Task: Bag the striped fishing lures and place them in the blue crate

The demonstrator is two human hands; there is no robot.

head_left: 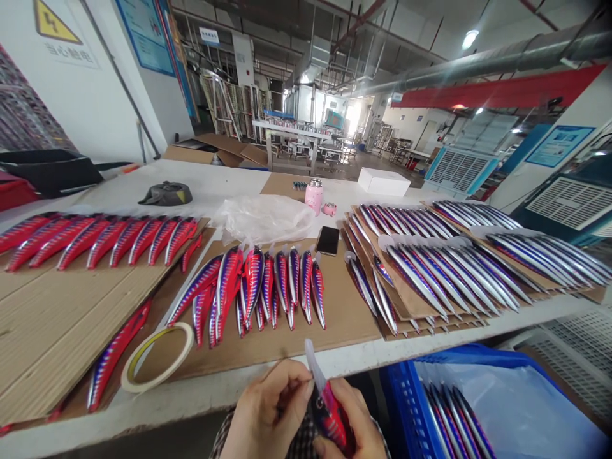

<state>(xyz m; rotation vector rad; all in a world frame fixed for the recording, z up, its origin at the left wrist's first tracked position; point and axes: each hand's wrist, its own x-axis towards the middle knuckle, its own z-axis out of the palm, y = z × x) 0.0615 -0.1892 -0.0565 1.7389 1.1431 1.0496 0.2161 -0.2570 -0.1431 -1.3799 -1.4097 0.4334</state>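
Fingers (pixel 299 392) of both hands I see clamped on one red lure (pixel 329 414); I judge the taping step underway, needing the tape roll (pixel 157 357) next.

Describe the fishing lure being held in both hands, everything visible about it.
The fishing lure is a slim, glossy, hard-looking body, red with purple-blue stripes, and a clear plastic lip juts up from its upper end. It is tilted, lip pointing away from the person, at the bottom of the view just in front of the table edge. The left hand pinches it from the left; the right hand cradles its lower part. No hooks show.
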